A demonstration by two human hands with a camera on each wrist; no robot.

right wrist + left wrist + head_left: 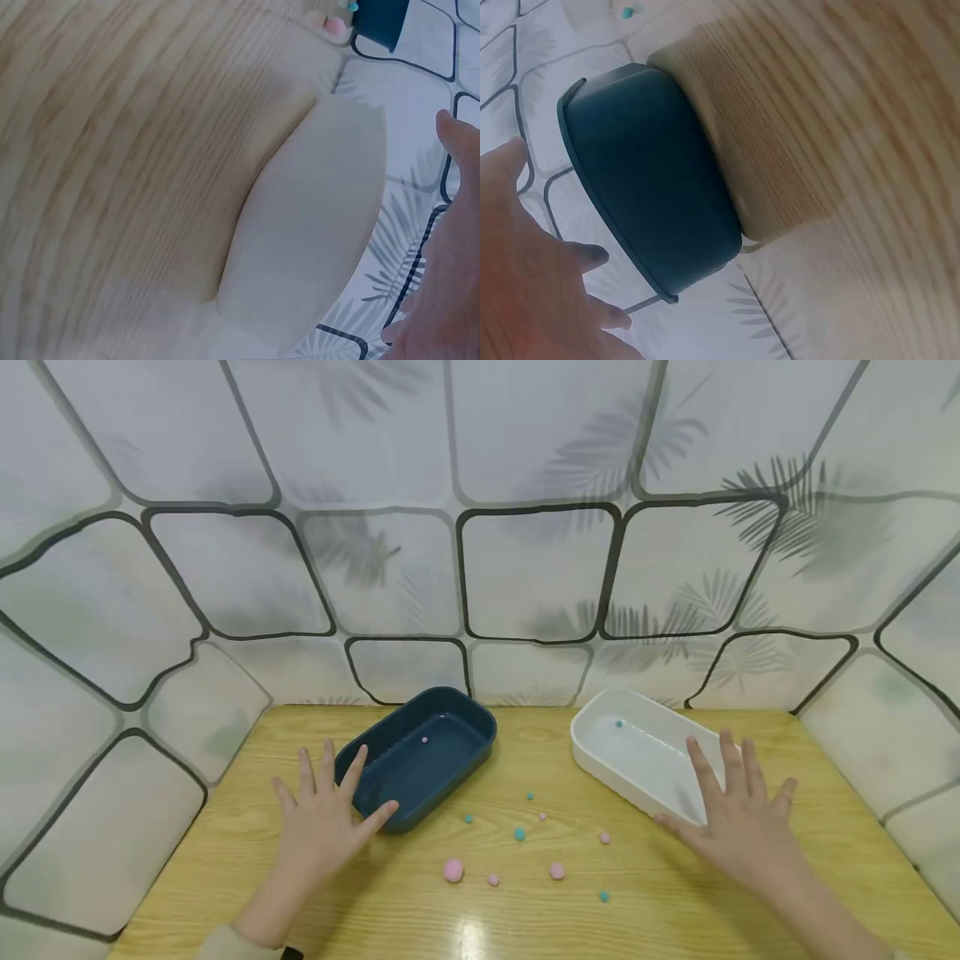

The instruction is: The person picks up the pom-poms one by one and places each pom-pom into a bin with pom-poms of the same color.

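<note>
My left hand [321,822] is spread with straight fingers, in front of the near left end of a dark blue tray [420,772]. One small pink ball [424,740] lies in that tray. On the other side, my right hand [738,827] has its fingers spread at the near right end of a white tray [622,777], holding nothing. A small teal ball [619,724] sits inside the white tray. In the left wrist view the dark blue tray's outer wall [645,180] shows beside the fingers. In the right wrist view the white tray's side [307,225] stands near my hand.
Between and in front of the trays, several pink and teal balls of different sizes are scattered on the wooden table [405,918], among them a larger pink ball [453,871] and a teal ball [520,834]. A patterned cloth wall [536,577] surrounds the table's back and sides.
</note>
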